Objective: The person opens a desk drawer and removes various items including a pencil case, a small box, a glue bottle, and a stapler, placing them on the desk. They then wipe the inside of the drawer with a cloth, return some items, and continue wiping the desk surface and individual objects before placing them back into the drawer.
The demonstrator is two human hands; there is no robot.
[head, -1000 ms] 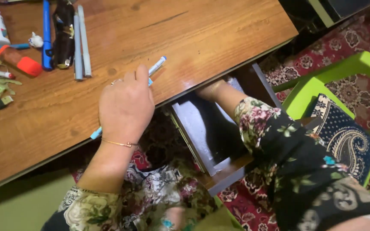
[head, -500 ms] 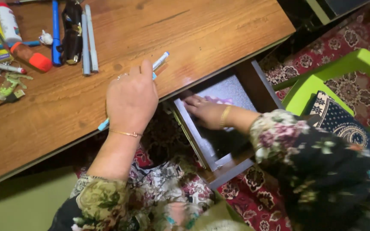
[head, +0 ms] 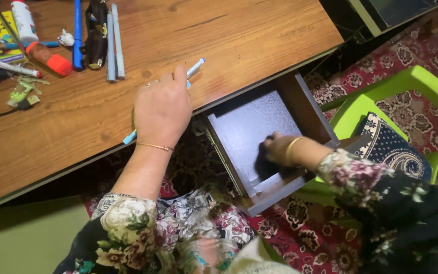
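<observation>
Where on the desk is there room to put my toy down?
The wooden desk is bare on its right side, from the left hand across to the far corner above the open drawer. The top left is crowded with pens, a glue bottle and scraps. The right hand is inside the drawer.

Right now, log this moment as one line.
left hand: rests on light blue pen, wooden desk | right hand: inside open drawer, on dark object
</observation>
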